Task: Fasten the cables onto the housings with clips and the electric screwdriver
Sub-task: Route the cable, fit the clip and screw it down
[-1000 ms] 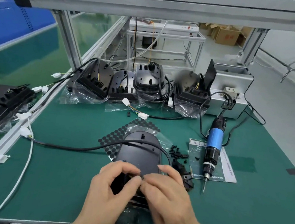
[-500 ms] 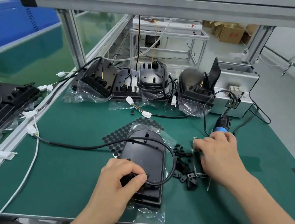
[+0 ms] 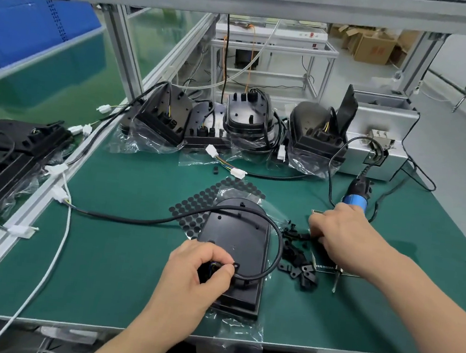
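Head view: right hand (image 3: 346, 241) has left the housing (image 3: 236, 235) and is now covering the electric screwdriver (image 3: 357, 195) near the right edge of the tabletop (image 3: 127, 280). Its fingers are curling over the tool, but I cannot tell if it is really gripping. The clip is probably seated and screwdriving is next. Left hand (image 3: 200, 271) is pinching the cable (image 3: 134, 218) end onto the housing, mid-tabletop toward the near edge. Counting: one screwdriver, four bagged housings (image 3: 313, 127) along the far edge, loose clips (image 3: 298, 259) too jumbled to count.
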Tool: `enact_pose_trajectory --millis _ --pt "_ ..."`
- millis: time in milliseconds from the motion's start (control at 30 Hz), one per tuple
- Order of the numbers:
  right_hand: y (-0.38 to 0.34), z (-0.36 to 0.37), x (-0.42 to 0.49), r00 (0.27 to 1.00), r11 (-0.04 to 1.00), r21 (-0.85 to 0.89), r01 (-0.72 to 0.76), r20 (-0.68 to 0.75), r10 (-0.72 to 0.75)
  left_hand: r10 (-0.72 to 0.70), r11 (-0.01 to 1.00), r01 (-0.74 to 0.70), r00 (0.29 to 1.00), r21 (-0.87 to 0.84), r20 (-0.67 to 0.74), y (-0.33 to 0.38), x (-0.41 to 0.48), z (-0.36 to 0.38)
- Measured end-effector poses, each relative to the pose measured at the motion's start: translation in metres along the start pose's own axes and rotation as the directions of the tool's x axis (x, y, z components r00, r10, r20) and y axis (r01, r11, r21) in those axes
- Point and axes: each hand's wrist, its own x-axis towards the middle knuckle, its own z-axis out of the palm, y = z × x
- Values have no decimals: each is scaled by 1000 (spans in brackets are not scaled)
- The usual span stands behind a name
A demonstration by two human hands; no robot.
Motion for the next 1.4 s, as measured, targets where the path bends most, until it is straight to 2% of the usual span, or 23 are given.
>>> enact_pose_trajectory --millis 67,100,133,200,233,267,367,600,733,967,1167,1400 --pt "0 -6 -1 999 998 48 27 -19 -26 0 1000 0 1000 2 2 -1 -1 0" --pt "0 -10 -4 996 981 187 45 -80 -30 3 1000 -3 1000 -3 7 -1 -1 0" --pt "-2 -16 -10 988 916 395 71 -153 -10 6 1000 -6 1000 -7 8 0 -1 -1" --pt "-18 -36 -25 966 614 769 180 -255 36 6 1000 -6 1000 -13 -2 0 0 0" --pt "-31 -45 -33 956 467 848 249 -292 21 5 1000 -6 1000 -21 -10 0 1 0" --pt "-46 -52 -39 948 367 881 298 -317 -9 4 999 -5 1000 -43 -17 1 2 1" --pt "-86 -50 -54 940 236 910 340 -333 -69 8 996 -12 999 -85 -40 4 4 1" --pt "-107 -25 -61 946 323 903 284 -319 59 -10 998 6 998 -61 -62 0 2 2" --pt "-105 -23 -58 965 257 939 228 -253 67 -19 999 17 998 -50 -55 1 2 1" --pt "-107 -19 -58 949 247 931 268 -300 98 -29 999 27 999 -44 -39 2 2 -1" --pt "-105 -18 -53 958 164 949 268 -281 59 -28 999 27 999 -43 -26 -1 3 -2" --pt "-103 -17 -49 953 199 938 285 -300 48 -20 997 19 1000 -77 -15 0 3 -2"
